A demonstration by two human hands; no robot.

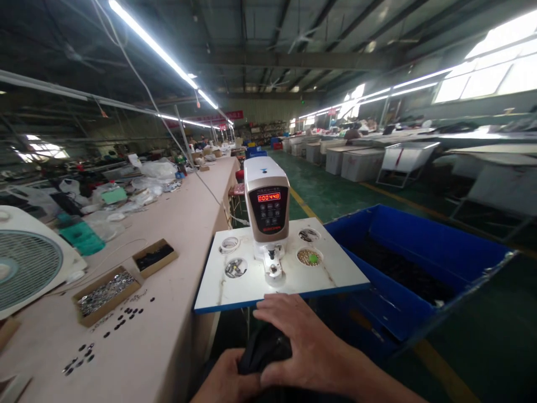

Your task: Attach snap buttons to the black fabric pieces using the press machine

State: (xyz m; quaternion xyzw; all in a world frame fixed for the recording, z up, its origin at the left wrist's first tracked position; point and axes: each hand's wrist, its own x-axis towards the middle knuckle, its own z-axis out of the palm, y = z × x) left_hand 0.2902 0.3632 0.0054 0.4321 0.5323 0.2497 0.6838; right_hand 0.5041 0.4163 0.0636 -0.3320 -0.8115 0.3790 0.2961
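Note:
A bunched black piece that looks like fabric (265,348) is between my two hands, low in the view. My left hand (230,376) is closed on its near left side, thumb on top. My right hand (312,341) arches around its right side, fingers reaching over the far side and thumb pressed against the near side. Just beyond my fingers stands a snap-button press machine (268,198) with a lit red counter. Its white worktable (239,291) has round cups of metal parts (235,268) and small brass-coloured pieces (304,256).
A long bench (168,313) runs along the left, bearing a fan (31,263), a box of metal snaps (107,294), a box of black parts (154,257), loose black discs and plastic bags. To the right is a large blue bin (377,302) holding dark material.

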